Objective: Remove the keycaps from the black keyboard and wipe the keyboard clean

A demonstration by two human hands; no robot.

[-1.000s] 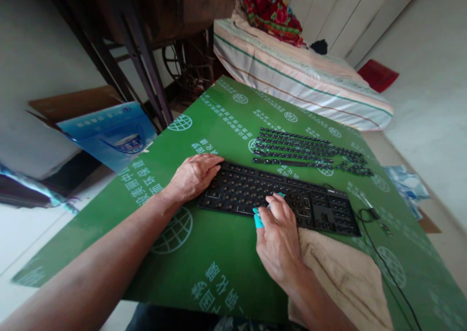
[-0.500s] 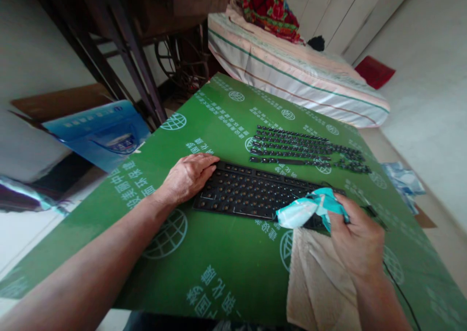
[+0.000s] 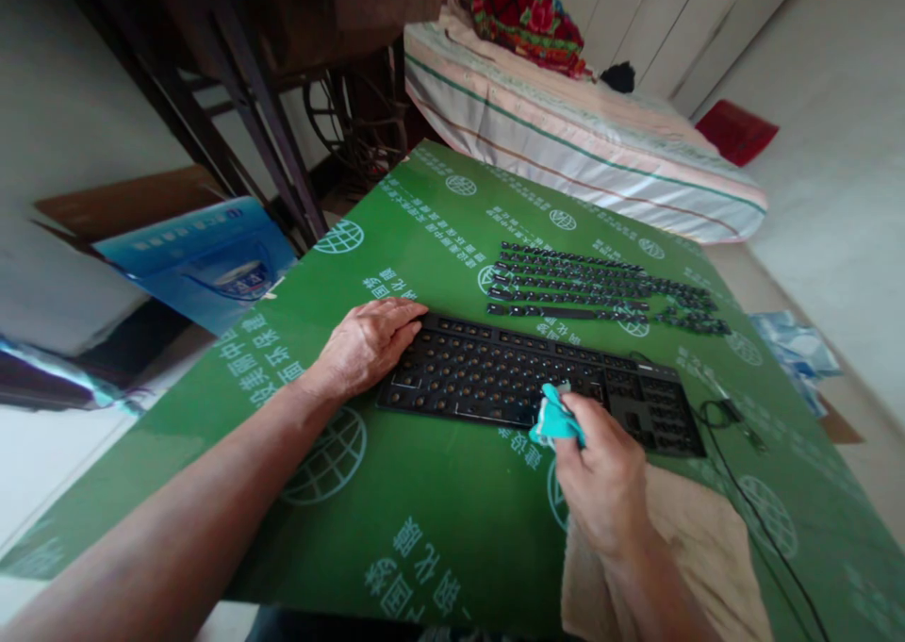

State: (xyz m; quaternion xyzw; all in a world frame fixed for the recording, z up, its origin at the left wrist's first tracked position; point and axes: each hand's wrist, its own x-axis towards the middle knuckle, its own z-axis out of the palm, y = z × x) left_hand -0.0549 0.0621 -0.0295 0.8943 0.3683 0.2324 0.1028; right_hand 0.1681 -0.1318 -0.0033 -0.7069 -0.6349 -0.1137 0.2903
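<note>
A black keyboard frame (image 3: pixel 495 378) with its keycaps off lies on a green printed tabletop (image 3: pixel 438 510). My left hand (image 3: pixel 364 345) lies flat on the keyboard's left end, fingers stretched out. My right hand (image 3: pixel 600 477) is closed round a bunched teal cloth (image 3: pixel 555 420) and presses it on the keyboard's near edge, about the middle. The removed black keycaps (image 3: pixel 600 288) lie in rows on the table beyond the keyboard.
A beige towel (image 3: pixel 699 548) lies under my right forearm at the near right. The keyboard's black cable (image 3: pixel 749 491) runs along the right side. Beyond the table are a striped mattress (image 3: pixel 566 142), a dark wooden stand (image 3: pixel 269 86) and a blue carton (image 3: pixel 205 265) on the left.
My right hand first held the teal cloth on the keyboard's middle, then lifted it loose out to the right, and now has it bunched again on the near edge. My left hand stayed put.
</note>
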